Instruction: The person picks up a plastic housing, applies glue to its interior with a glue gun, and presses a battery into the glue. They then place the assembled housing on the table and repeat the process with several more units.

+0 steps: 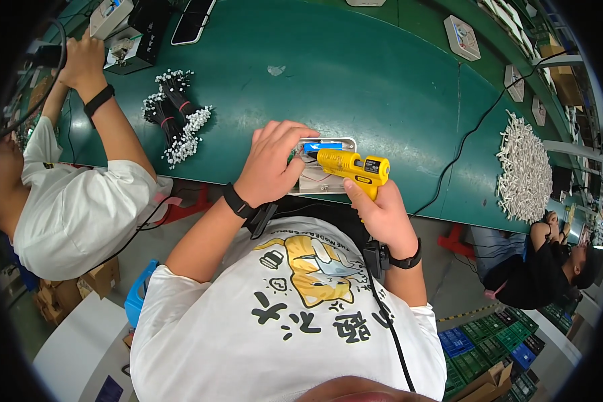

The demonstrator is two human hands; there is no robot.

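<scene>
Green and broad, the desk [382,87] bends across a busy workshop, with 1 person in white [74,214] at work on the left and another in black [526,268] at the far right. Bundles of black wire [171,114] with white ends lie to the left, and a pile of small white parts [526,167] is spread on the right. Between them, right at the near edge in front of the wearer, lies an open white box [315,184] with a blue battery [328,146] along its far wall and thin wires [325,179] inside.

The right grip [385,211] is closed around the handle of a yellow glue gun [342,161], which reaches over the box, its dark nozzle [311,155] pointing left. The left grip [268,164] is half curled over the box's left end and touches it; whether it pinches the wall or only steadies it, I cannot tell.

The main risk, as I judge it, comes from that nozzle sitting so near the left thumb and fingers: a small slip of the gun, or of the box, could burn skin if the tip is hot. Squeezing too long could send glue over the battery or wires. The box, so near the edge, could tip if the left grip eased, and the black cord [459,147] curving over the desk could drag if pulled
</scene>
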